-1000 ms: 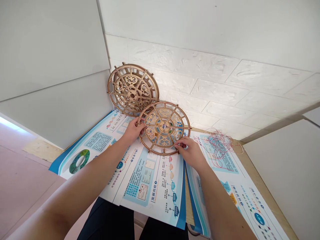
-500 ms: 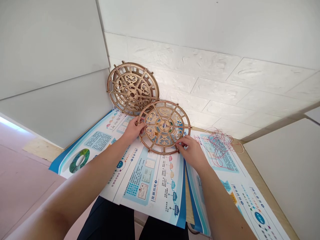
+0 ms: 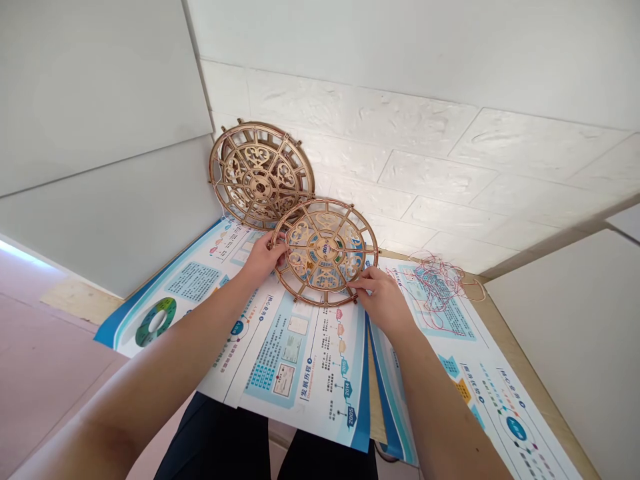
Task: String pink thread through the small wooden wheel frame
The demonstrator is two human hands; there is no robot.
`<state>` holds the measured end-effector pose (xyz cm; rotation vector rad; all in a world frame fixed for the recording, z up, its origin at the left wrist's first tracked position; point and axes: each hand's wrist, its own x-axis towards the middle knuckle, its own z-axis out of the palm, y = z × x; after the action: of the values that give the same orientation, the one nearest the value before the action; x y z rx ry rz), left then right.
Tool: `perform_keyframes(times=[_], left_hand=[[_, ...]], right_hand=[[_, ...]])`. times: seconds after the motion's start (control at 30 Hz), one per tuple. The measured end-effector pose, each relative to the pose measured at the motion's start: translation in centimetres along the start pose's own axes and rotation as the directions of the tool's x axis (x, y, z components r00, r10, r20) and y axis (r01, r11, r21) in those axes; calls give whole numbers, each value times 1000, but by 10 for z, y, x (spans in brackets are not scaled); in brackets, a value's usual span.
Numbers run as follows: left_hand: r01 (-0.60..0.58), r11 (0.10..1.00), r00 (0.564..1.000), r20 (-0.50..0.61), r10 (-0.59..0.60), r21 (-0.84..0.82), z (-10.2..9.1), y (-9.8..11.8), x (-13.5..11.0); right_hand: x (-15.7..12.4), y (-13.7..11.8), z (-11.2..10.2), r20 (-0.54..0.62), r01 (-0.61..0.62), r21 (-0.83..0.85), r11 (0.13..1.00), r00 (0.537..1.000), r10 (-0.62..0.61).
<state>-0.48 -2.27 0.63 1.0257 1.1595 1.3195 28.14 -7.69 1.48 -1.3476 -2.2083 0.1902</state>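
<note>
1. Nearest: dark trousers (image 3: 215, 440) at the near edge of the counter (image 3: 376, 413); its wood shows between two printed sheets.
2. Left sheet (image 3: 320, 427): lettering set sideways, lines running away from the wearer. Readable: "2005", "2014", "发展历程", "核心业务". Green ring graphic (image 3: 156, 322) at its left.
3. Right sheet (image 3: 493, 350): similar print, separate, angled off to the right.
4. Right hand (image 3: 381, 293): thumb and fingertips pinched together at the wheel's lower-right rim. Too small to tell if thin wire is between them.
5. Left hand (image 3: 265, 257): thumb and fingers gripping the wheel's left rim.
6. Gold openwork wheel (image 3: 320, 252): over the far part of the left sheet, between both hands. Round, no long axis; face and hub point up toward the wearer. Sheet print shows through spokes and scrollwork.
7. Red-and-white wire tangle (image 3: 439, 283): loose on the far end of the right sheet, right of the wheel.
8. Stack of similar wheels (image 3: 255, 187): behind, far left, tilted against the wall, faces toward the wearer. Front wheel overlaps its lower right in view; can't tell if touching.
9. Back: white brick-pattern wall (image 3: 435, 173).
</note>
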Motion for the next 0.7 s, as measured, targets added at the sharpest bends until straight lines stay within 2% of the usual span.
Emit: perform_keyframes(times=[0.13,0.3,0.5,0.7], left_hand=[[9,1000,1000,5,-9,5,0,1,-1],[13,1000,1000,2,-13,8,-1,-1,1],[3,1000,1000,5,-3,-1,-3,-7,4],[-9,1000,1000,18,9,-6,-3,-7,4]], right_hand=[[0,0,-3,10,93,-94,991,996,-92],[0,-5,-8,-93,119,-42,992,988,-122],[0,-5,-7,8,71,-25,997,997,-71],[0,-4,-8,56,66,-112,992,997,-60]])
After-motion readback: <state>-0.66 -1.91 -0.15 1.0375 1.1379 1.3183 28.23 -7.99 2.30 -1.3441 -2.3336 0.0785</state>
